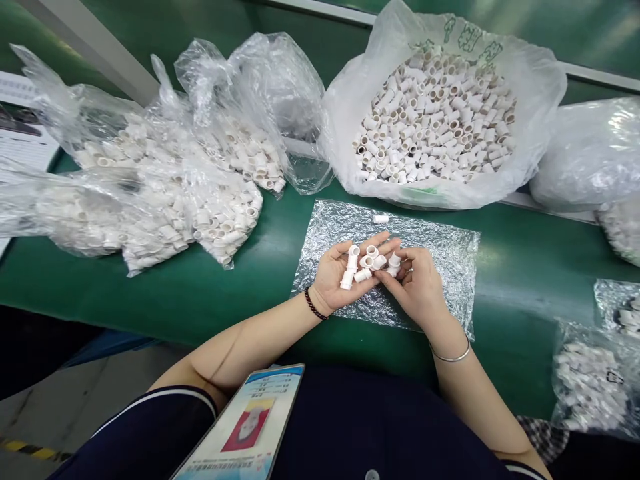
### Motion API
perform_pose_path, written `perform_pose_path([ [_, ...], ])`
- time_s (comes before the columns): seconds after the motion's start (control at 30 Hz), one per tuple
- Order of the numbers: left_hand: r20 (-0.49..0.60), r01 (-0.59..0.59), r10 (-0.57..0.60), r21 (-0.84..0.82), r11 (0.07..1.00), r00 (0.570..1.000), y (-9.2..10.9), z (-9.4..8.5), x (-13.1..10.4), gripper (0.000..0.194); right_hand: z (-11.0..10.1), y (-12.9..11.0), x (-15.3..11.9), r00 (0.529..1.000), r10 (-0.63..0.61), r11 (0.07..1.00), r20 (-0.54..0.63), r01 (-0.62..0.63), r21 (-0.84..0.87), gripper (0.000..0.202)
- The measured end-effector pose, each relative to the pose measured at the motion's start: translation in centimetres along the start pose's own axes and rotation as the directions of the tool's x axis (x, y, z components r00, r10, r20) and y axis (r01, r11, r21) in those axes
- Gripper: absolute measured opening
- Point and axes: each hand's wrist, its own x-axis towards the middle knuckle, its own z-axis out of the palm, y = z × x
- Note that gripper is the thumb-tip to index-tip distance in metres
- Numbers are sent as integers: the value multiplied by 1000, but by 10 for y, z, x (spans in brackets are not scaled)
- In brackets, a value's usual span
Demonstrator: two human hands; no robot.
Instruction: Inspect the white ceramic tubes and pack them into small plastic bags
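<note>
My left hand (329,279) lies palm up with several short white plastic pipe fittings (353,259) resting across the palm and fingers. My right hand (423,283) meets its fingertips from the right, thumb and fingers closed on white fittings (394,261). How many the right fingers hold is partly hidden. Both hands are above a flat, crinkled clear plastic bag (445,257) on the green work surface (280,267). One loose fitting (381,219) lies on that bag, just beyond my fingers.
A big open translucent bag (345,127) full of white fittings (440,120) stands behind my hands. Several clear bags of fittings (150,180) crowd the left. More bags sit right, including a small filled bag (593,383) near the front edge. An ID badge (245,427) hangs at my chest.
</note>
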Motion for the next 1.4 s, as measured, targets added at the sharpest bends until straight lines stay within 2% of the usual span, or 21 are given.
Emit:
perform_pose_path([
  [0.13,-19,-82,82,-7,997,996,5,-3,2,64,3,5,-2,999,31,999,14,-31,-12,24],
  [0.3,49,-138,138,2,990,989,9,-5,3,62,5,6,0,999,-49,993,17,50,-105,22],
  [0.4,58,-124,122,23,992,991,9,-5,3,61,4,3,2,989,-137,987,-62,131,-92,35],
  [0.5,31,-91,89,46,995,996,7,-4,3,61,2,0,5,952,-285,958,-113,282,-47,51],
  [0.67,36,37,-39,37,999,999,4,-4,4,60,6,-2,6,930,-368,928,-16,367,-58,65],
  [0.8,31,125,-124,-28,992,992,2,-5,5,59,11,1,4,939,-344,938,3,344,-48,66],
  [1.0,-12,141,-142,-59,988,990,0,-1,4,59,14,5,3,960,-267,964,-85,266,-24,58],
  [1.1,-19,157,-158,-31,987,987,1,-2,4,57,13,5,3,967,-250,968,-52,248,-43,55],
  [1.2,-4,160,-160,-4,987,987,1,-4,4,56,13,3,3,974,-225,973,-12,224,-56,41],
  [1.33,23,166,-167,12,986,986,1,-5,4,59,13,3,2,977,-177,984,-122,177,-6,25],
  [1.4,37,154,-155,32,988,987,0,-4,3,61,14,3,0,976,-105,991,-191,118,61,22],
])
